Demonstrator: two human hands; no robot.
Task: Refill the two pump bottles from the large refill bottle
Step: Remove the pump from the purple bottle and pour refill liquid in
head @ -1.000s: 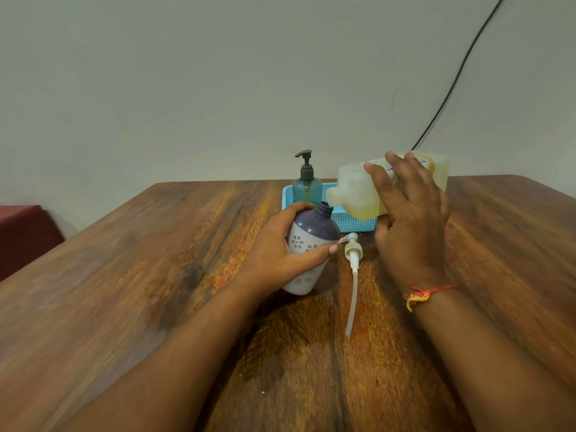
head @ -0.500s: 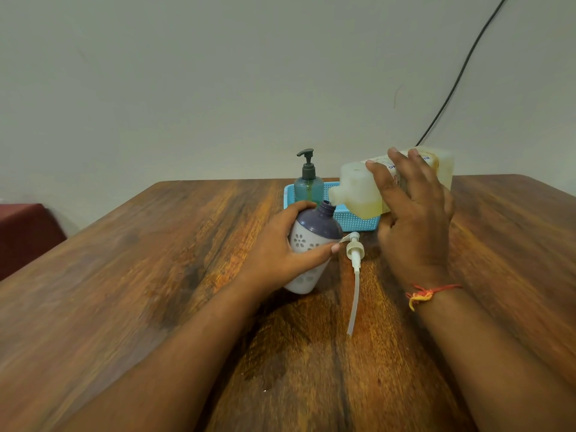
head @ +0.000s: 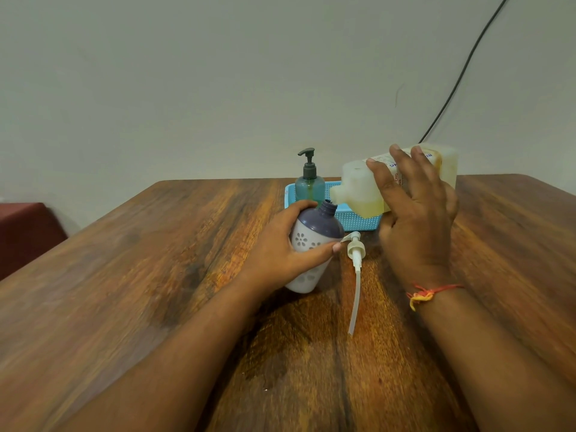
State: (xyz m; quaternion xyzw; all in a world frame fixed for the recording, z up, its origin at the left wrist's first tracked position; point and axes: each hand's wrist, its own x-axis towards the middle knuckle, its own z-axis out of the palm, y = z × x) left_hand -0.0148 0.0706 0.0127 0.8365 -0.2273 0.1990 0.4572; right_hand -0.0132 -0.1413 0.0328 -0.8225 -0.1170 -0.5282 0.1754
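Note:
My left hand (head: 277,251) grips a white pump bottle with a purple shoulder and flower pattern (head: 314,232), tilted to the right with its neck uncapped. My right hand (head: 414,213) holds the large translucent refill bottle (head: 358,188) on its side, yellowish liquid inside, its spout just right of and touching or nearly touching the uncapped neck. The white pump head with its long tube (head: 355,266) lies on the table between my hands. A teal pump bottle with a dark pump (head: 309,183) stands in the blue basket (head: 358,221) behind.
The wooden table (head: 156,275) runs wide on both sides and ends at a pale wall. A black cable (head: 461,76) hangs down the wall at the right. A dark red seat (head: 25,232) sits off the table's left edge.
The refill bottle has risen slightly with its far end lifted, and the white bottle leans a little more toward its spout. The pump head has not moved.

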